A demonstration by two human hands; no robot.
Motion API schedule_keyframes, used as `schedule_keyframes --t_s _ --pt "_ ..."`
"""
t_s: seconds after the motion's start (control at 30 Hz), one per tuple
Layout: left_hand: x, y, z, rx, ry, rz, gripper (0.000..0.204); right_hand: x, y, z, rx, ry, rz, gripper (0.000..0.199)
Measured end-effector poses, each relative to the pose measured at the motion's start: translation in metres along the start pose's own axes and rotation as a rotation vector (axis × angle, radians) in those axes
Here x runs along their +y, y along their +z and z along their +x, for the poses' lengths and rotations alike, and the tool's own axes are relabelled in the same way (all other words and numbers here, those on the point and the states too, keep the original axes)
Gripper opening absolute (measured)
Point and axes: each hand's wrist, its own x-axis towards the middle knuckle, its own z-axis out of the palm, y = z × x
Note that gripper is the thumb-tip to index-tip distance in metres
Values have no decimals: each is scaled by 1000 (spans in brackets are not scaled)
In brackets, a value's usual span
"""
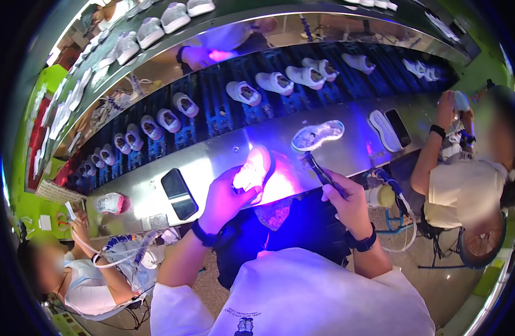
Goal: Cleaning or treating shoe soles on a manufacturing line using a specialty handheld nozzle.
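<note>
One pale shoe: the left hand is clasping it above the metal bench, toward the front edge, thumb pressing the near side, other fingers mostly hiding
Brush: the right hand is pinching its dark handle between thumb and fingers, the head pointing at the sole
Sole: it is lying nearer the bench's back edge than its front; whether the bristles are touching its rim, I cannot tell
Sliding: neither hand is steadying the sole, so a firm push could be sending it toward the back edge and the conveyor
Dropping: a loosening thumb could be letting the shoe fall against the bench
Glare: violet-white light is washing out the shoe's surface, so a flaw could be going unnoticed
Phone: it is lying by the front edge near the left wrist, so a wide swing could be knocking it off
</note>
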Motion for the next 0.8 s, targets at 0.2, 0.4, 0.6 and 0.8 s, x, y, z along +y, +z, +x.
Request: schedule_keyframes --t_s 0.2,0.4,0.6,0.8 --pt "50 12 -37 219 464 -166 64 -14 -3 -25 -103 -29 -16 38" --pt "62 -12 -54 221 955 209 48 -37 0 -22 -168 -163 -252 40" --pt "66 -21 -61 201 1009 363 35 -48 6 -16 -202 -284 -356 39" --pt "64 -15 -54 175 984 411 33 -31 -5 -17 -300 -178 -259 39"
